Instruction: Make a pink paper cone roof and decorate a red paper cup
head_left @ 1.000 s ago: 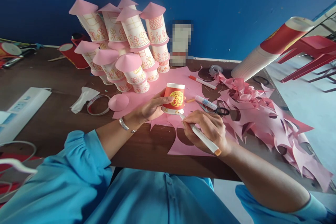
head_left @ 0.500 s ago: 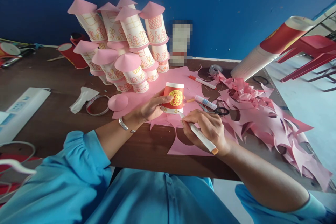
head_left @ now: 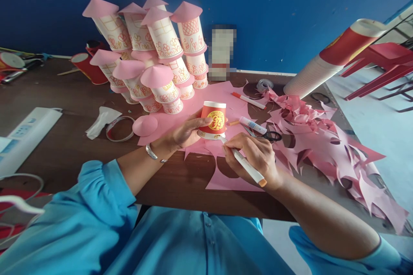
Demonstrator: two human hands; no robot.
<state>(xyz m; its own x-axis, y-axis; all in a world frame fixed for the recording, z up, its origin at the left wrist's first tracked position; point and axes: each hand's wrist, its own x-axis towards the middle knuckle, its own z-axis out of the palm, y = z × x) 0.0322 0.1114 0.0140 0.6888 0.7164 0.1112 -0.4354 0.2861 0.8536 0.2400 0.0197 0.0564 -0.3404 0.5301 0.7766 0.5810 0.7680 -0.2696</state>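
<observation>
You get bright daylight from the right, soft shadows on the table [head_left: 80,137], sharp focus, and bent, stretched edges.

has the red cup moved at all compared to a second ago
Barely. The red cup, upside down in the left hand, has drifted slightly left, away from the glue stick lying beside it. The right hand keeps its marker at the rim.

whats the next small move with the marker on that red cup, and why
Probably keep the left hand pressing the upturned red cup onto the pink paper and draw the marker in the right hand further round the rim. Its tip sits at the rim on the paper, as if tracing a circle.
</observation>
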